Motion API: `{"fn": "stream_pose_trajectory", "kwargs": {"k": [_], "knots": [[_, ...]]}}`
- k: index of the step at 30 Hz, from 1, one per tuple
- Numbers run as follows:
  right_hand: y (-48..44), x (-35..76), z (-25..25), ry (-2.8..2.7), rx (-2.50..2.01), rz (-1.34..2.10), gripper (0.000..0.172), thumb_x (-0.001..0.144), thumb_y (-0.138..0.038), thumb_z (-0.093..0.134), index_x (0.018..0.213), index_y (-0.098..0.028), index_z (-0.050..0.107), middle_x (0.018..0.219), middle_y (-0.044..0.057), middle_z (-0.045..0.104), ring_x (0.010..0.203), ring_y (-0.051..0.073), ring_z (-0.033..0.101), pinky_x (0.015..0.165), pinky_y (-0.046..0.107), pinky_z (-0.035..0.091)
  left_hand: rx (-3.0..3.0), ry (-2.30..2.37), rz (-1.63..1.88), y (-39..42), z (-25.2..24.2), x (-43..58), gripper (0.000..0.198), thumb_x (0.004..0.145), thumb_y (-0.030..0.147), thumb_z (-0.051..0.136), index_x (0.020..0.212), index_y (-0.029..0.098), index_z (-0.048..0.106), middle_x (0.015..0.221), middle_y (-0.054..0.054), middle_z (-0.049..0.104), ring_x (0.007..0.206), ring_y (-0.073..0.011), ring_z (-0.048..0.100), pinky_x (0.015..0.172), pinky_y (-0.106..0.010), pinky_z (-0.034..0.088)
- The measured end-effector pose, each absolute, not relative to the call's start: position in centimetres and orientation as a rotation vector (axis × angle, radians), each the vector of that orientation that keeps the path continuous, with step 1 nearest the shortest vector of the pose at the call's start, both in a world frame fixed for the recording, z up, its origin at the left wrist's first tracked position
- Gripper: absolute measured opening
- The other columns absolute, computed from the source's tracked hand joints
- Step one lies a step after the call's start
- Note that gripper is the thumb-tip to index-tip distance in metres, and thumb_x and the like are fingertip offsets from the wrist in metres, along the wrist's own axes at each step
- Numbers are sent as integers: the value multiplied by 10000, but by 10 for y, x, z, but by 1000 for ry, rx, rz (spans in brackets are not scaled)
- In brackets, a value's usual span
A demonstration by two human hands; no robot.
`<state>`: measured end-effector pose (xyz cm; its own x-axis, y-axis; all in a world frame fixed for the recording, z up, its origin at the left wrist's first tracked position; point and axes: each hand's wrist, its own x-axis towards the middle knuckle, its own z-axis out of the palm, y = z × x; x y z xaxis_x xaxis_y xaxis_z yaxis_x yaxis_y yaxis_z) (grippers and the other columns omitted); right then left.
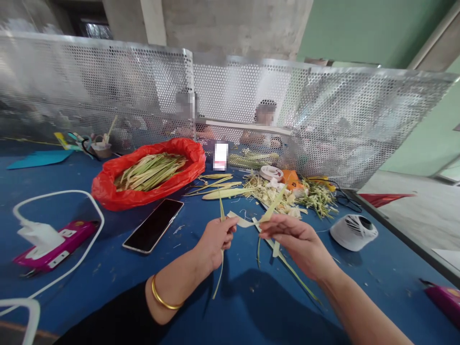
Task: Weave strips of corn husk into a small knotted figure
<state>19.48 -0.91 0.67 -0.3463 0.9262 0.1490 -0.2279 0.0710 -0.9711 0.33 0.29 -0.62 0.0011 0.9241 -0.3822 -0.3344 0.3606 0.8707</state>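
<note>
Pinching a pale leaf strip between 2 hands, the person holds it right of the red bag and nearer the body. The left hand is curled nearly closed, thumb pressing the strip against the bent fingers; the right hand pinches the other end between thumb and fingertips, barely parted. Gripping both ends probably keeps the strip spread and controlled. The bag's mouth is rolled wide, likely so its long leaves stay reachable. Right of the bag, trimmings are heaped beyond the hands, perhaps to leave working room, and a white thread spool sits farther right. A bright screen stands upright just right of the bag, its content pixelated. No brand can be read: the purple power strip, left of the bag and nearer the body, shows pale panels without legible words.
</note>
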Motion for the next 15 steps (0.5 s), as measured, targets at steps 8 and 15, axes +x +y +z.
{"fn": "stream_pose_trajectory", "kwargs": {"k": [8, 15], "knots": [[-10, 196, 8, -1237, -846, 1104, 158, 781, -365, 710, 755, -222, 649, 802, 10, 675, 747, 160, 612, 673, 265, 486, 719, 1138, 1031, -2, -6, 5, 328, 745, 420, 700, 858, 133, 588, 694, 33, 500, 422, -10, 262, 419, -194, 93], [-20, 179, 3, -1268, -1013, 1383, 331, 785, -493, 683, 758, -193, 548, 621, -4, 640, 456, 118, 568, 443, 226, 434, 890, 897, 1064, -12, -2, 12, 320, 834, 428, 605, 919, 132, 691, 781, -34, 582, 518, -58, 416, 447, -186, 259]]}}
